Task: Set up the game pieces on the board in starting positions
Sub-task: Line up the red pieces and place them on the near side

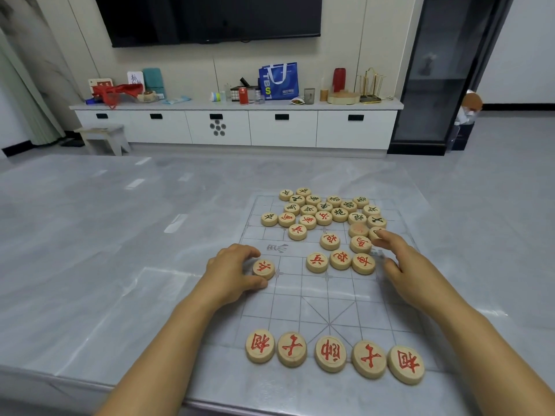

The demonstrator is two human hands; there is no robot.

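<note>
Likely light, stiff and slick, the disc [263, 269] at the board's [300, 295] left edge is rim-pinched by the left hand [231, 271], while the right hand [402, 265], fingers loose, touches a second disc [373, 233].

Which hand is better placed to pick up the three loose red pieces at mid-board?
Right hand: it lies just beside those three red pieces; the left hand already grips a separate piece.
</note>
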